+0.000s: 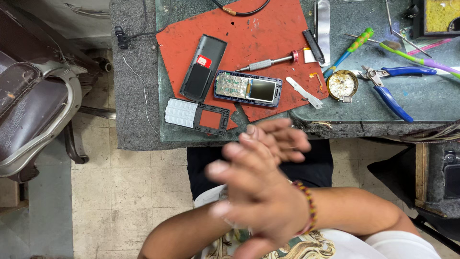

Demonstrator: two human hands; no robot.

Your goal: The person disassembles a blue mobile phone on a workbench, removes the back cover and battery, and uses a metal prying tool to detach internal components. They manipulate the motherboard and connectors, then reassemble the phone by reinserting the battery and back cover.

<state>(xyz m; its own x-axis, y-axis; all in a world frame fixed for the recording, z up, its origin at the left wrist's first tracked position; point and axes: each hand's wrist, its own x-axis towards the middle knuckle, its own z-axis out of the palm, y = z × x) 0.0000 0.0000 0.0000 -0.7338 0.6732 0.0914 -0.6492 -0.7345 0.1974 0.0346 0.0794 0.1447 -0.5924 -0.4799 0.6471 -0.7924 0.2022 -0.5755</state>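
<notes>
Opened blue phone [247, 88] showing circuit and screen, red mat [258, 33], grey worktop [134, 110], tiled floor [120, 192], left hand [278, 139] and right hand [254, 192] pressed together, fingers empty

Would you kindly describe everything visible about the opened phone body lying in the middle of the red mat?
The opened phone body lies flat and face up on the red mat, long axis roughly left to right. Its dark blue frame surrounds bare keypad contacts on the left half and a dull grey-brown screen on the right. The front cover is off. No hand touches it; a screwdriver lies just above it, apart from it.
</notes>
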